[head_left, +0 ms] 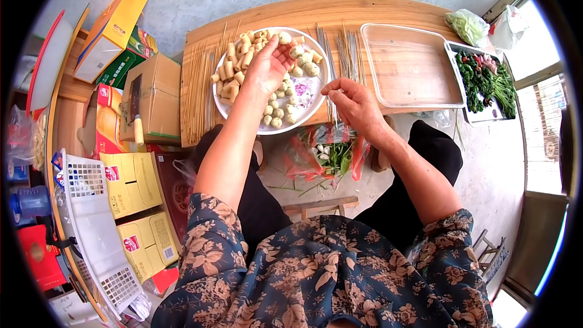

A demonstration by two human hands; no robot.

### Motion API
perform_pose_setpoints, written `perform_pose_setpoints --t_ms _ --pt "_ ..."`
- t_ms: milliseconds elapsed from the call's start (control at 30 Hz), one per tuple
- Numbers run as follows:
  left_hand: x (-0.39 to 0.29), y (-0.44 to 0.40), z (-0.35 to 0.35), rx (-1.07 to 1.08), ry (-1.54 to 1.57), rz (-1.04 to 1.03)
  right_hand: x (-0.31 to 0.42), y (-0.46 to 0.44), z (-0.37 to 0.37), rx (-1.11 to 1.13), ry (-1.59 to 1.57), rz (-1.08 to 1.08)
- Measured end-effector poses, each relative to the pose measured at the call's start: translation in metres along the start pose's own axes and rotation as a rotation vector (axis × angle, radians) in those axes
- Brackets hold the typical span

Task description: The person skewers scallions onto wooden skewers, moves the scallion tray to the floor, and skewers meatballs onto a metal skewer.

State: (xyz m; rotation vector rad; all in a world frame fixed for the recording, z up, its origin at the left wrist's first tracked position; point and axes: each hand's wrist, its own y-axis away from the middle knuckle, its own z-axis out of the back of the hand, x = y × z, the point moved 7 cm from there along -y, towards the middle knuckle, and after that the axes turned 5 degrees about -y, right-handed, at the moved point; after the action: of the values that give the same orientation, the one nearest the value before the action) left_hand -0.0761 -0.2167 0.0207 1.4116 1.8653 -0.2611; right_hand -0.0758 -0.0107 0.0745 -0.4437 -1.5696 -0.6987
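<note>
My left hand (271,67) is over a white plate (323,79), with a pale speckled ball (284,37) at its fingertips. Between thumb and fingers, my right hand (355,106) pinches the end of a thin skewer (319,78). Several greenish-white balls (303,59) are lined up on that skewer, slanting toward my left hand. Small speckled balls (276,123) lie loose on the plate's lower part. Short beige rolled pieces (229,68) fill its left and upper side, partly hidden by my left arm.
Bundles of skewers (197,88) lie left of the plate, more skewers (349,54) to its right. A clear plastic tray (413,67) stands beside a tray of greens (486,82). Below the table edge sits a red bag of leaves (331,157). Cartons (161,94) line the left.
</note>
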Motion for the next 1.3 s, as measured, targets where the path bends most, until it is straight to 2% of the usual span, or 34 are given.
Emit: perform_pose_setpoints --t_ms 400,467,500,567,667,733,800,933,1100,1233,1300 --pt "0.012 -0.002 -0.002 0.091 -0.023 0.022 -0.001 -0.003 0.004 -0.029 -0.03 0.033" --pt "0.016 -0.001 0.002 0.048 -0.029 0.089 0.007 -0.004 0.008 -0.07 -0.004 0.056" --pt "0.016 0.002 0.002 0.003 -0.08 0.095 0.007 -0.004 0.012 -0.085 -0.003 0.054" --pt "0.017 0.001 -0.001 0.06 -0.168 0.086 0.009 -0.004 0.026 -0.11 -0.109 0.071" --pt "0.019 0.0 -0.007 0.068 -0.279 0.082 0.018 -0.002 0.055 -0.18 -0.163 0.066" --pt "0.015 0.007 -0.014 0.147 -0.392 0.054 0.024 -0.004 0.081 -0.23 -0.158 0.078" --pt "0.017 0.008 -0.016 0.159 -0.378 0.08 0.025 -0.008 0.114 -0.236 -0.201 0.102" --pt "0.01 0.017 -0.025 0.153 -0.468 0.046 0.01 -0.003 0.203 -0.398 0.082 0.088" --pt "0.011 0.024 -0.035 0.16 -0.51 0.041 -0.084 0.018 0.332 -0.642 0.475 -0.073" --pt "0.014 0.027 -0.04 0.176 -0.564 0.053 -0.101 0.041 0.359 -0.817 0.551 -0.121" --pt "0.018 0.026 -0.041 0.186 -0.576 0.059 -0.101 0.037 0.357 -0.811 0.543 -0.124"
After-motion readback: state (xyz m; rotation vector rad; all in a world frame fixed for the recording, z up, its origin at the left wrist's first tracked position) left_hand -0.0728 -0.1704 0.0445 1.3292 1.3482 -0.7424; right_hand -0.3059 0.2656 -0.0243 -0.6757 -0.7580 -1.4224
